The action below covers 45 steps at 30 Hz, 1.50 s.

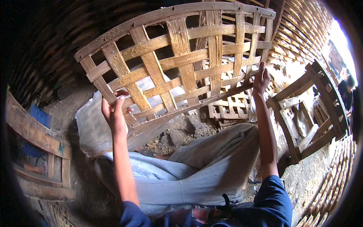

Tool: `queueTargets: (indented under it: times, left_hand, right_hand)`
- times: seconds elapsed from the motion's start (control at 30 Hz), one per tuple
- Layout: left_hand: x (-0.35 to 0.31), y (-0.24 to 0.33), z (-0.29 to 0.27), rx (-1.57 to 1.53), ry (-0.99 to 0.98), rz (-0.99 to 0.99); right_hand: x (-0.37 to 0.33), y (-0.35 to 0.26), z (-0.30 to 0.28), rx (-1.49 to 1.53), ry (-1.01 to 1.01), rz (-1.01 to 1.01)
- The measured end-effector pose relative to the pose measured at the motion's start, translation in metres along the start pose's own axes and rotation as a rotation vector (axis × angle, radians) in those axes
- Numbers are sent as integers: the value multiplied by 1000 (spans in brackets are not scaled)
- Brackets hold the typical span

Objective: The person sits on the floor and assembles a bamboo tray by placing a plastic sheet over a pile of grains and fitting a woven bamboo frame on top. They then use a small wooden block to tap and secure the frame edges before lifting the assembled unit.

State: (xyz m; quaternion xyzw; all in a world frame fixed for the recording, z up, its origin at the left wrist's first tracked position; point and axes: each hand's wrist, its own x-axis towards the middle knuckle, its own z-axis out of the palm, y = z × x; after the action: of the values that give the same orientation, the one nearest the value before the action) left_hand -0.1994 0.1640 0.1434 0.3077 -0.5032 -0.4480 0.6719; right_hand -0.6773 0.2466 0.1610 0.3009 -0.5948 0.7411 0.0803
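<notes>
A woven wooden lattice panel [180,39] of flat crossed slats in a thin frame is held up in front of me, tilted, its left end lower than its right. My left hand [115,114] is closed round its lower left corner, with the thumb in front and some fingers showing through the gap. My right hand [261,80] grips the lower right corner; part of its fingers is hidden. Below the panel are my crossed legs in grey trousers [189,181].
Behind the panel lies a bundle under whitish plastic sheeting [94,128]. More lattice panels [228,109] lie beyond my knee. A wooden frame [334,102] stands at right, and another curved wooden frame [38,128] at left. Stacked slats [302,26] line the far right. Rubble and shavings [177,132] cover the ground.
</notes>
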Motion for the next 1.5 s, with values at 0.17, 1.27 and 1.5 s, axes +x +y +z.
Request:
queueTargets:
  times: [0.17,1.27,1.5]
  left_hand:
    - [-3,12,-5,8,38,-7]
    - [-80,18,39,-122,-169,-164]
    - [-82,12,33,-113,-108,-117]
  right_hand:
    - [5,20,9,-46,-55,-19]
    - [-57,-172,112,-890,-342,-1468]
    - [-59,-168,96,-931,-592,-1155]
